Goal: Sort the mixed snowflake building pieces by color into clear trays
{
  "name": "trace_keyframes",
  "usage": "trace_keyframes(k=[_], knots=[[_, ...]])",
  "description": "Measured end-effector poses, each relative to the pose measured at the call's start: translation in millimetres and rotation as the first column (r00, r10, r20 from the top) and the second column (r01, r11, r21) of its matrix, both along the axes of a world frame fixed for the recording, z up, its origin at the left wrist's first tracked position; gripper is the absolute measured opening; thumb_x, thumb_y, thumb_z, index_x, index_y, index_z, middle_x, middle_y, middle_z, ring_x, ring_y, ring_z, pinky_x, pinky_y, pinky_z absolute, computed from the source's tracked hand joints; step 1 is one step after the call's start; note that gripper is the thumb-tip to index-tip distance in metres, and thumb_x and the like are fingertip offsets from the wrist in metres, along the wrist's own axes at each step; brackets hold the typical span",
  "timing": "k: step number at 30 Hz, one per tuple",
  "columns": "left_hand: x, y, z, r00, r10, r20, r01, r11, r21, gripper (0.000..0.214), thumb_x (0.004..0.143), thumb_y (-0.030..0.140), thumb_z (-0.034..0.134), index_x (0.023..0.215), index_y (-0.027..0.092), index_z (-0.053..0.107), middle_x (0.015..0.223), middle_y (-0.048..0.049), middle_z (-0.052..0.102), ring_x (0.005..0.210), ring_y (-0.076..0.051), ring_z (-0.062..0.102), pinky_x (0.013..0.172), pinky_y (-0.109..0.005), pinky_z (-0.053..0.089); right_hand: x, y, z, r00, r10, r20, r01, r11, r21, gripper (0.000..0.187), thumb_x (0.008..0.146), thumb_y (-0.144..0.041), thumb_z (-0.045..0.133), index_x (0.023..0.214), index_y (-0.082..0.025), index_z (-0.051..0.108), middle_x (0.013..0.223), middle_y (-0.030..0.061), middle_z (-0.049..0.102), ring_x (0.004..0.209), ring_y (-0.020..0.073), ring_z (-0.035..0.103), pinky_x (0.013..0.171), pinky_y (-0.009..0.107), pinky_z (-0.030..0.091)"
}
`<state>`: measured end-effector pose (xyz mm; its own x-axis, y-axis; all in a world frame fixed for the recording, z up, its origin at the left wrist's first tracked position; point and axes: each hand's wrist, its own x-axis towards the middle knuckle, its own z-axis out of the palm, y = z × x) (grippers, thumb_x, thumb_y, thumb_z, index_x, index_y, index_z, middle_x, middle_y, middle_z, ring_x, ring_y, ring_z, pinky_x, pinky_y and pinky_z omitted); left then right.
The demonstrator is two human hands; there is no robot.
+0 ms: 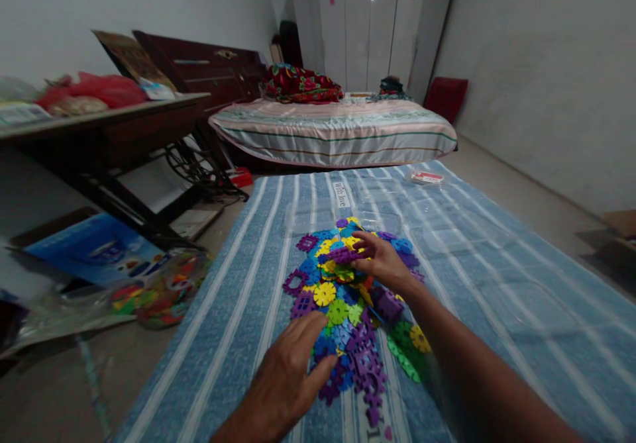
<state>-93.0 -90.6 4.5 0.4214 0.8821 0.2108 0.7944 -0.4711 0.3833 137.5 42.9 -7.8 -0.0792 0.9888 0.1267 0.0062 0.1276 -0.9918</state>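
A heap of flat plastic interlocking pieces [348,297] in purple, blue, yellow and green lies on a blue-and-white striped mat [238,284]. My left hand [291,370] rests at the near left edge of the heap, fingers stretched out flat and touching blue and purple pieces. My right hand [382,261] reaches over the far side of the heap, fingers pinched on a joined purple piece [344,255] lifted slightly off the pile.
A bed [332,132] with a striped cover stands behind the mat. A dark table [99,132] with bags on it is at the left, with a plastic bag of coloured toys [154,291] and a blue box [94,254] on the floor beneath. A small packet [426,177] lies at the mat's far edge.
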Motion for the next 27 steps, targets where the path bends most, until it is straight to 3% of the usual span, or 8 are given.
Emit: trace_keyframes(k=[2, 4, 8, 12, 16, 21, 24, 27], knots=[[-13, -19, -17.3, 0.995, -0.001, -0.098, 0.010, 0.996, 0.086, 0.064, 0.075, 0.040, 0.068, 0.136, 0.029, 0.053, 0.135, -0.0087, 0.059, 0.118, -0.031, 0.060, 0.098, -0.042, 0.052, 8, 3, 0.0, 0.991, -0.050, 0.127, 0.042, 0.997, 0.071, 0.040, 0.066, -0.027, 0.069, 0.105, -0.021, 0.071, 0.093, 0.0044, 0.069, 0.078, 0.0193, 0.064, 0.073, 0.035, 0.052], [-21, -35, -33.7, 0.984, 0.006, -0.176, 0.022, 0.988, 0.156, 0.083, 0.066, 0.040, 0.074, 0.142, 0.027, 0.045, 0.143, -0.0125, 0.051, 0.120, -0.035, 0.057, 0.097, -0.044, 0.052, 22, 9, -0.2, 0.926, -0.198, 0.321, 0.143, 0.972, 0.187, 0.027, 0.073, -0.029, 0.063, 0.097, -0.020, 0.072, 0.088, 0.0044, 0.070, 0.079, 0.0200, 0.063, 0.077, 0.035, 0.050], [-16, -48, -54.6, 0.970, 0.085, -0.227, -0.033, 0.974, 0.226, 0.096, 0.064, 0.041, 0.074, 0.149, 0.026, 0.032, 0.148, -0.0156, 0.043, 0.125, -0.037, 0.053, 0.095, -0.046, 0.051, 49, 25, -3.5, 0.638, -0.412, 0.650, 0.265, 0.911, 0.316, 0.028, 0.082, -0.032, 0.054, 0.100, -0.020, 0.072, 0.096, 0.0085, 0.071, 0.087, 0.0234, 0.063, 0.080, 0.035, 0.046], [3, -35, -60.8, 0.960, 0.193, -0.203, -0.141, 0.960, 0.243, 0.084, 0.073, 0.041, 0.068, 0.147, 0.024, 0.034, 0.150, -0.0175, 0.040, 0.129, -0.036, 0.049, 0.096, -0.048, 0.049, 60, 42, -9.6, 0.458, -0.232, 0.858, 0.195, 0.968, 0.158, 0.035, 0.087, -0.045, 0.050, 0.094, -0.019, 0.073, 0.092, 0.0116, 0.072, 0.084, 0.0251, 0.065, 0.068, 0.030, 0.042], [19, -12, -52.0, 0.936, 0.305, -0.174, -0.277, 0.946, 0.167, 0.078, 0.069, 0.039, 0.070, 0.141, 0.020, 0.044, 0.147, -0.0180, 0.044, 0.126, -0.037, 0.050, 0.097, -0.050, 0.048, 61, 60, -9.2, 0.433, -0.048, 0.900, 0.077, 0.997, 0.017, 0.047, 0.088, -0.057, 0.046, 0.096, -0.019, 0.072, 0.092, 0.0105, 0.072, 0.083, 0.0234, 0.065, 0.062, 0.027, 0.038], [35, 3, -21.4, 0.872, 0.398, -0.284, -0.421, 0.907, -0.022, 0.066, 0.074, 0.034, 0.066, 0.136, 0.017, 0.050, 0.140, -0.0165, 0.050, 0.121, -0.032, 0.054, 0.101, -0.046, 0.045, 62, 82, -2.1, 0.382, 0.127, 0.916, -0.043, 0.992, -0.120, 0.058, 0.083, -0.065, 0.051, 0.113, -0.018, 0.068, 0.107, 0.0116, 0.071, 0.095, 0.0255, 0.065, 0.069, 0.026, 0.042], [40, 2, -9.9, 0.864, 0.378, -0.333, -0.434, 0.894, -0.112, 0.067, 0.072, 0.033, 0.069, 0.135, 0.018, 0.051, 0.143, -0.0179, 0.047, 0.123, -0.034, 0.052, 0.103, -0.047, 0.043, 55, 93, -0.1, 0.363, 0.155, 0.919, -0.081, 0.988, -0.135, 0.066, 0.083, -0.066, 0.052, 0.127, -0.018, 0.061, 0.119, 0.0139, 0.067, 0.106, 0.0278, 0.063, 0.080, 0.029, 0.045], [40, 1, -13.1, 0.891, 0.337, -0.304, -0.396, 0.905, -0.156, 0.075, 0.067, 0.032, 0.073, 0.137, 0.020, 0.049, 0.148, -0.0172, 0.041, 0.127, -0.036, 0.049, 0.104, -0.049, 0.042, 43, 102, 2.0, 0.311, 0.150, 0.938, -0.097, 0.987, -0.126, 0.073, 0.082, -0.071, 0.049, 0.129, -0.016, 0.060, 0.124, 0.0171, 0.065, 0.110, 0.0306, 0.061, 0.084, 0.032, 0.046]])
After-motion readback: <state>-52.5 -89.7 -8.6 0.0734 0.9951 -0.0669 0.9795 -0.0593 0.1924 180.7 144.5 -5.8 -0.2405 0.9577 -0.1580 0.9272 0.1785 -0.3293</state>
